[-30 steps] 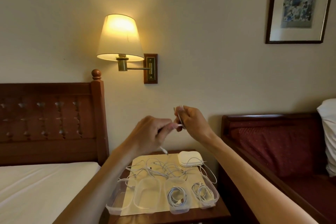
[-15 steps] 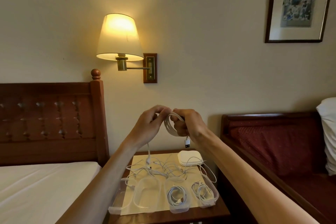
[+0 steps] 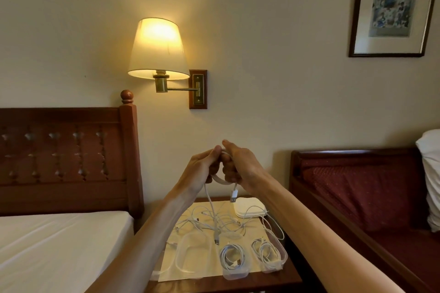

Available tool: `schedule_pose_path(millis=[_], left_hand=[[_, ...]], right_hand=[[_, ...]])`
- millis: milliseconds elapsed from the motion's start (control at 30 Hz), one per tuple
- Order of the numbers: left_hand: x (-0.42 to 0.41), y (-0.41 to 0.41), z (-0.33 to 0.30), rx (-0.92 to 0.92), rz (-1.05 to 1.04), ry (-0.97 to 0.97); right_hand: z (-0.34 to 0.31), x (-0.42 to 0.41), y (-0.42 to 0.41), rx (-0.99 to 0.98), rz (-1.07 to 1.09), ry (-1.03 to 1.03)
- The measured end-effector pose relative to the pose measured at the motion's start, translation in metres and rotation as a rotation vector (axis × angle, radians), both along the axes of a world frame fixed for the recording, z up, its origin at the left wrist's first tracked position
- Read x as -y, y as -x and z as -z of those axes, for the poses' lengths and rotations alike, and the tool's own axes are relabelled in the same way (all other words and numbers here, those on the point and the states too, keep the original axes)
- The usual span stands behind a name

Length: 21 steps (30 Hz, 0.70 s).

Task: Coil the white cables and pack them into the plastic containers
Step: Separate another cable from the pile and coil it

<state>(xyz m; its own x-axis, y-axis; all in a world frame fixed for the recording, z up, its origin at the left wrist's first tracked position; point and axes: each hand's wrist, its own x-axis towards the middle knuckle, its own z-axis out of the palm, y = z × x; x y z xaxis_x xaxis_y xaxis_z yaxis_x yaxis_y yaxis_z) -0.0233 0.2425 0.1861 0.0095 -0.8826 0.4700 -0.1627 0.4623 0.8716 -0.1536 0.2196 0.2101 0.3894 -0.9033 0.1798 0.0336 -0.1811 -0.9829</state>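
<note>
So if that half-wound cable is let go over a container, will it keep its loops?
Probably not. The cable looks floppy: its free tail hangs limp from the left hand. The plug dangling below the right hand may tug loops open. It looks light.

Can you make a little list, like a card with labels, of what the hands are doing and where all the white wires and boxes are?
left hand: grips the white cable
right hand: grips the same cable's loops
plug end: hangs below the right hand
loose cables: tangled on the nightstand
filled containers: two, each with a coiled cable
empty container: left of the filled ones
white lids: stacked at the back
</note>
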Motion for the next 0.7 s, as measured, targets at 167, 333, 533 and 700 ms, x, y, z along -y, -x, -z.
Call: schedule_pose_path(millis=[167, 333, 533, 700], left_hand=[[0.0, 0.005, 0.005, 0.035, -0.041, 0.106], [0.008, -0.011, 0.014, 0.114, -0.073, 0.191], [0.021, -0.026, 0.048, -0.029, -0.003, 0.16], [0.019, -0.04, 0.083, 0.2, -0.072, 0.014]], right_hand=[[0.001, -0.001, -0.002, -0.053, 0.126, 0.111], [-0.012, 0.002, 0.011, 0.009, 0.154, 0.063], [-0.019, 0.006, 0.016, 0.133, 0.072, -0.058], [-0.021, 0.008, 0.02, 0.268, 0.058, -0.147]])
